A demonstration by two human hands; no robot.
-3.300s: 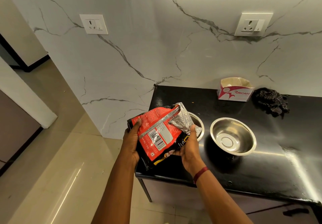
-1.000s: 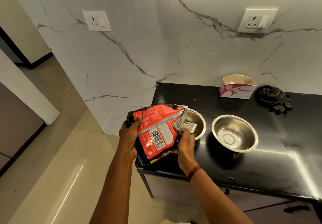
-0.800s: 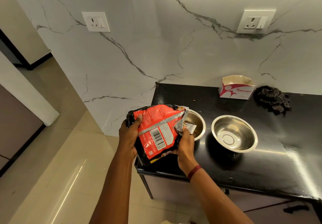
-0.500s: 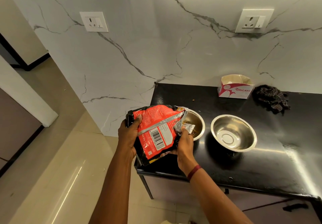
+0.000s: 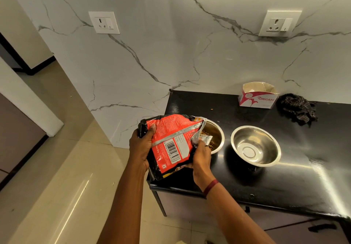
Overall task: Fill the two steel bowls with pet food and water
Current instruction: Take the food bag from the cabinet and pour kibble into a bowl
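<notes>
A: Surface?
B: Glossy black counter (image 5: 284,179).
A: Standing on it?
B: Two steel bowls, side by side, not touching. Left bowl (image 5: 215,132) near the counter's left end, partly hidden, brown pellets inside. Right bowl (image 5: 255,146) bare inside.
A: Further back?
B: Open-topped red-and-white box (image 5: 256,99). Dark checked cloth (image 5: 297,109) crumpled just right of it. One small brown crumb (image 5: 211,109) behind the left bowl.

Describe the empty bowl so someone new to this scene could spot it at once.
On the black counter, two steel bowls sit side by side. The empty bowl is the right one, in full view; the left bowl holds kibble, half hidden by the red bag.
</notes>
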